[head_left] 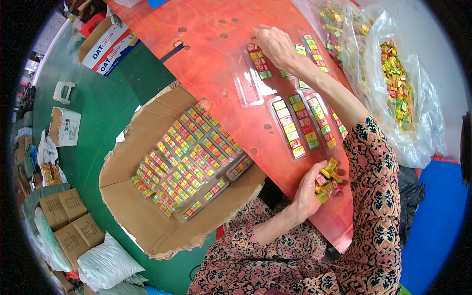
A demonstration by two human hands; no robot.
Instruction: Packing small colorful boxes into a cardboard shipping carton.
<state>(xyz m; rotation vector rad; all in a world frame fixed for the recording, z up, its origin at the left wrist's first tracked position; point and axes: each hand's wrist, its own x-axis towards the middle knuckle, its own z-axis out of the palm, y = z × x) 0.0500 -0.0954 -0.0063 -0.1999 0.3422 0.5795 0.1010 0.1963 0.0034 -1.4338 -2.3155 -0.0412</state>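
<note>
My left hand is cupped at the near end of the red table, its fingers curled around a loose handful of small foil-wrapped cubes in yellow, red and green. My right hand reaches to the far end of a clear plastic tray, fingertips bent together by a row of cubes. Whatever those fingertips pinch is hidden. The tray's left slot is bare, and my hand and forearm cover part of its other rows. Closer to me lies another group of filled rows.
Left of the red table, a large open cardboard box holds many filled trays. Clear plastic bags of loose cubes stand along the right. Cartons, a white sack and a small stool sit on the green floor.
</note>
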